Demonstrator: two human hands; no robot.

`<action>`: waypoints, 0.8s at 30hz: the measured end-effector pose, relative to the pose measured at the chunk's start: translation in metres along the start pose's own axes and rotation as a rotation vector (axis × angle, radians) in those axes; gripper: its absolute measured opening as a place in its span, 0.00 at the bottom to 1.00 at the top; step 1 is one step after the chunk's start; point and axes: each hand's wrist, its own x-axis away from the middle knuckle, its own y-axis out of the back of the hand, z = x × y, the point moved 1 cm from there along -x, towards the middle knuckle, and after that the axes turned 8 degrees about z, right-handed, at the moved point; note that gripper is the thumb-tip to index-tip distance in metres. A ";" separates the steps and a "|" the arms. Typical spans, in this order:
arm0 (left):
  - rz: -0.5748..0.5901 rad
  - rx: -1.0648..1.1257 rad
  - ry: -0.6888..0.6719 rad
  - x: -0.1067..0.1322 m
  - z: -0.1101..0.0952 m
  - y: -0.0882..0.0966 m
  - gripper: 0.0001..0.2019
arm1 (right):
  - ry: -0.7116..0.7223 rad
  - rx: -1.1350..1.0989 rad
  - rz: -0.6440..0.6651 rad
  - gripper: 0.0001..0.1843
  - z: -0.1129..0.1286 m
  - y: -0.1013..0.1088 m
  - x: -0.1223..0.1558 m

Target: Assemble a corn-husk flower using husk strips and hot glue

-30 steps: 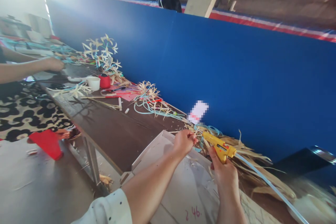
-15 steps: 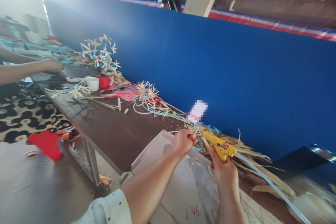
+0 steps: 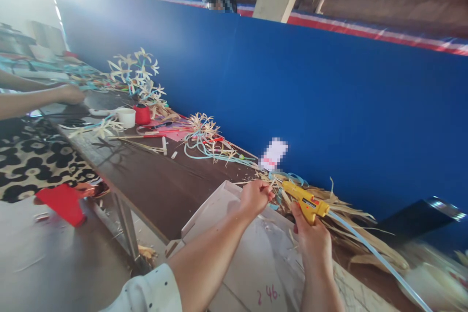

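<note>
My right hand [image 3: 314, 239] is wrapped round the handle of a yellow glue gun [image 3: 305, 200]. A long pale glue stick [image 3: 376, 253] runs out of the gun's back end toward the lower right. The nozzle points left, close to the fingers of my left hand [image 3: 258, 196]. Those fingers are pinched together; what they hold is too small and hidden to name. Both hands are above a white cardboard box lid [image 3: 234, 234] marked with red numbers. Dry straw-coloured husk strips [image 3: 351, 209] lie behind and right of the glue gun.
Along the blue partition [image 3: 310, 97] lie pale husk flowers [image 3: 137, 70], light-blue tubing [image 3: 195, 148], a white cup [image 3: 126, 118] and a red container [image 3: 142, 114]. A co-worker's hand [image 3: 69, 94] rests at the far left table edge. A dark cylinder [image 3: 420, 217] stands at right.
The view has shifted slightly. Both hands and the glue gun keep almost the same place. The head of a person behind the partition appears further left.
</note>
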 end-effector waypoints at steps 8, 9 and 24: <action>0.009 0.014 -0.036 -0.002 0.005 0.000 0.11 | -0.007 -0.019 0.024 0.27 -0.001 0.002 -0.002; 0.010 0.011 -0.039 -0.002 0.006 0.000 0.11 | -0.001 -0.021 0.024 0.27 -0.001 0.002 -0.002; -0.001 0.110 0.009 -0.002 0.002 0.001 0.08 | 0.039 -0.206 -0.127 0.29 -0.015 0.002 -0.011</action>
